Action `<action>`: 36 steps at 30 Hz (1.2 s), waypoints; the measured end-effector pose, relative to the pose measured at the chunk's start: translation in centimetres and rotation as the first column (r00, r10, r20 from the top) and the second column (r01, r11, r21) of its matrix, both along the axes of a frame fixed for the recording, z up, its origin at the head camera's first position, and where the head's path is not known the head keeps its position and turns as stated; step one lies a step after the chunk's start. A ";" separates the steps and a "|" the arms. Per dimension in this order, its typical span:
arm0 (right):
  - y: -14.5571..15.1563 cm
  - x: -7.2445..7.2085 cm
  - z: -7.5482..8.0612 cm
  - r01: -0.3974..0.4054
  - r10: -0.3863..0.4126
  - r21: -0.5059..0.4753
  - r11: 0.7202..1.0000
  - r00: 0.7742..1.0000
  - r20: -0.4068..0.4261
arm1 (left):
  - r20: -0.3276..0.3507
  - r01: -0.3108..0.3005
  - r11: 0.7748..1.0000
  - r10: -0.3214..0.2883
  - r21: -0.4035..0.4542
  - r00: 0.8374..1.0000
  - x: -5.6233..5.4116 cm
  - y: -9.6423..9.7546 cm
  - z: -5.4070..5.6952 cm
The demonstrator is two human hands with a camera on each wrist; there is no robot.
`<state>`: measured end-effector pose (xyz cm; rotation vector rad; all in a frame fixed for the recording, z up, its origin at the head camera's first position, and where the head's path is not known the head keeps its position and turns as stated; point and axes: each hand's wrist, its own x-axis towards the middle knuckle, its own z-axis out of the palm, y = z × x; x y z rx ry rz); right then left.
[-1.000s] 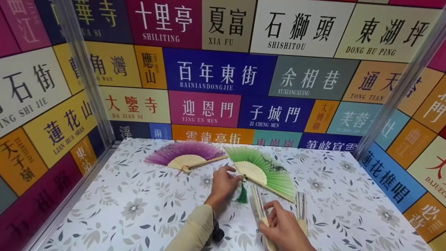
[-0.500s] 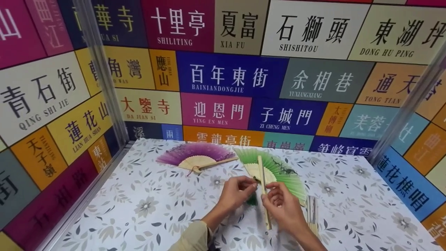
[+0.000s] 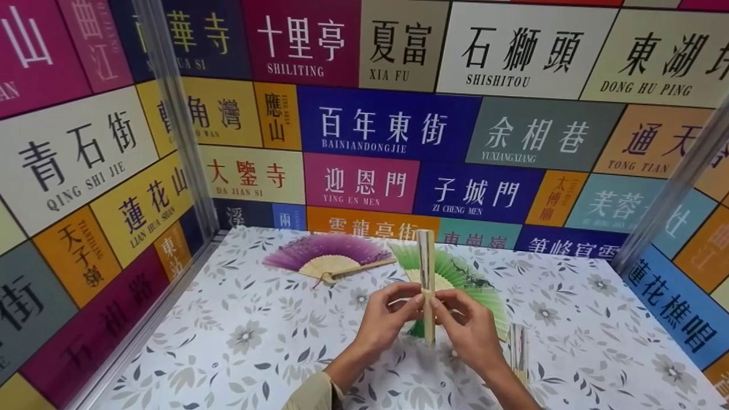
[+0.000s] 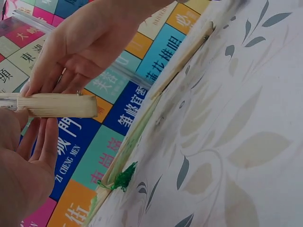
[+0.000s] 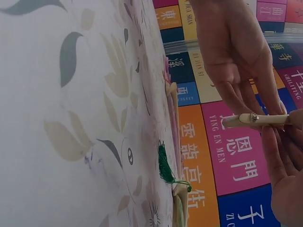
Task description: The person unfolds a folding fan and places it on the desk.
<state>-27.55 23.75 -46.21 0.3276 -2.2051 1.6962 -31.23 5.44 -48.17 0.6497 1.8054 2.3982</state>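
In the head view I hold a folded bamboo hand fan (image 3: pixel 426 259) upright above the table, between both hands. My left hand (image 3: pixel 387 319) pinches it from the left with thumb and fingers, and my right hand (image 3: pixel 470 322) does so from the right. Its bare bamboo end (image 4: pixel 66 106) points down, and the rivet (image 5: pixel 254 117) shows in the right wrist view. Behind my hands lies a spread green fan (image 3: pixel 481 287), partly hidden, with a dark green tassel (image 5: pixel 164 163). A spread purple fan (image 3: pixel 336 250) lies to its left.
Another folded fan (image 3: pixel 518 347) lies right of my right hand, partly covered by my forearm. The table (image 3: pixel 199 353) wears a white cloth with grey leaves and flowers. Behind it stands a wall (image 3: pixel 387 122) of coloured name panels, with clear upright posts (image 3: pixel 182 131) at the corners.
The folded fan has risen from the table's near side and now stands upright. My left hand has left the green fan's tassel end and joined the right on the folded fan.
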 end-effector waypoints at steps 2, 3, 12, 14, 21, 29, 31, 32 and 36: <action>0.1 0.1 0.1 0.011 -0.011 -0.016 1.000 1.000 0.015 | -0.020 -0.008 1.000 0.008 0.009 1.000 0.0 0.0 0.0; 0.2 0.2 0.2 0.021 -0.020 -0.022 1.000 0.999 0.024 | -0.026 -0.008 1.000 0.008 0.007 1.000 0.0 0.0 0.0; 0.3 0.9 0.6 0.053 -0.041 -0.102 0.993 0.993 0.110 | 0.045 0.043 0.997 -0.046 0.064 0.998 0.2 0.0 -0.2; 0.4 1.0 0.6 0.052 -0.038 -0.113 0.992 0.992 0.124 | 0.056 0.053 0.997 -0.056 0.064 0.997 0.3 -0.1 -0.3; 0.5 0.9 0.5 0.040 -0.023 -0.125 0.991 0.991 0.132 | 0.085 0.087 0.995 -0.092 0.054 0.992 0.4 -0.3 -0.5; 0.6 1.0 0.6 0.052 -0.029 -0.139 0.989 0.987 0.161 | 0.111 0.098 0.992 -0.106 0.078 0.988 0.4 -0.4 -0.4; 0.6 1.0 0.6 0.056 -0.031 -0.143 0.988 0.986 0.166 | 0.114 0.099 0.992 -0.108 0.079 0.988 0.4 -0.4 -0.4; 0.6 0.9 0.6 0.058 -0.033 -0.144 0.988 0.985 0.169 | 0.114 0.098 0.992 -0.106 0.078 0.988 0.4 -0.4 -0.5; 0.6 0.9 0.5 0.070 -0.041 -0.158 0.985 0.983 0.179 | 0.121 0.095 0.992 -0.104 0.080 0.987 0.4 -0.5 -0.5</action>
